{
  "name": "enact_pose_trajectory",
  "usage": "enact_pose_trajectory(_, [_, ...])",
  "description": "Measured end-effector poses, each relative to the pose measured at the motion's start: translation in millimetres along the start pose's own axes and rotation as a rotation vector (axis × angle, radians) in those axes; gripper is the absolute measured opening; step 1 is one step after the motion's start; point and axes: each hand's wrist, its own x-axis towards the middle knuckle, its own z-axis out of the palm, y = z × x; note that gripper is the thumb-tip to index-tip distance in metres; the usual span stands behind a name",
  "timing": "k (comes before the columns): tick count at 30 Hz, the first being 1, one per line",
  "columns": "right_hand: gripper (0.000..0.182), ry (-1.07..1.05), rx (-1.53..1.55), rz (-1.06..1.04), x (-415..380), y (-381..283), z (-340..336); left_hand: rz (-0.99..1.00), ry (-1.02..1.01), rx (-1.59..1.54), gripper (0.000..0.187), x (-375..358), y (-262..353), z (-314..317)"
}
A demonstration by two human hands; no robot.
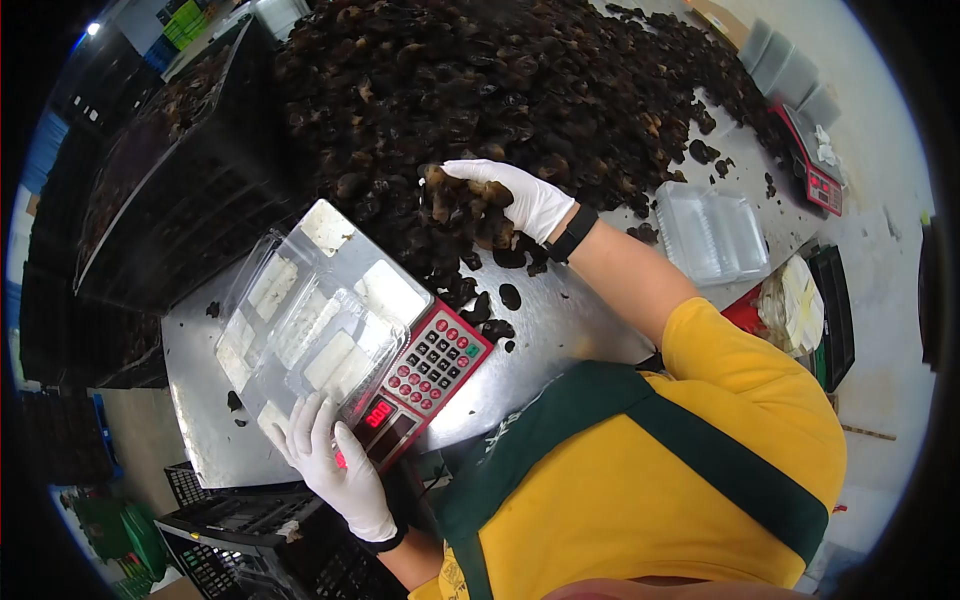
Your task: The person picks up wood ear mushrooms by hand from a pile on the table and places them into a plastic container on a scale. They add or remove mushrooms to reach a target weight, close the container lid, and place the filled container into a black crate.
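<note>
My right hand (515,200), in a white glove, is closed around a clump of dark brown wood ear mushrooms (465,208) at the near edge of a large heap (480,90). My gloved left hand (335,465) has its fingers stretched out at the near edge of a clear plastic tray (335,330). That tray lies on the metal platform of a red digital scale (425,365), whose display shows red digits. The left thumb is beside the display. A few loose mushroom pieces (510,297) lie between the scale and the right hand.
Clear plastic containers (710,232) are stacked right of the heap on the metal table (560,335). A second red scale (810,165) stands at the far right. Black crates (180,190) rise on the left, and another black crate (250,540) is below the table edge.
</note>
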Motion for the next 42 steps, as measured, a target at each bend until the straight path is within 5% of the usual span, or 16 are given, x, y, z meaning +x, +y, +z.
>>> enact_pose_trajectory(7, [0.02, 0.082, -0.486, -0.292, -13, 7, 46, 0.203, 0.041, -0.124, 0.032, 40, 80, 16])
enact_pose_trajectory(13, [0.014, 0.089, -0.437, -0.279, -42, 30, 60, 0.397, 0.012, -0.119, 0.038, 76, 124, 78])
enact_pose_trajectory(21, [0.014, 0.189, -0.35, -0.29, -55, 41, 21, 0.401, -0.113, -0.171, 0.03, 78, 136, 116])
enact_pose_trajectory(31, [0.024, 0.257, -0.239, -0.244, -51, 15, 2, 0.096, -0.199, -0.56, 0.033, 6, 89, 80])
enact_pose_trajectory(38, [0.024, -0.129, -0.502, -0.424, -12, 10, 132, -0.178, 0.283, -0.358, 0.047, -26, 40, 11])
enact_pose_trajectory(41, [0.023, -0.258, -0.562, -0.334, 12, 33, 179, -0.192, 0.312, -0.192, 0.049, -19, 11, -7])
enact_pose_trajectory(42, [0.023, -0.216, -0.524, -0.16, 16, 39, 192, -0.217, 0.359, -0.278, 0.045, -17, 4, -7])
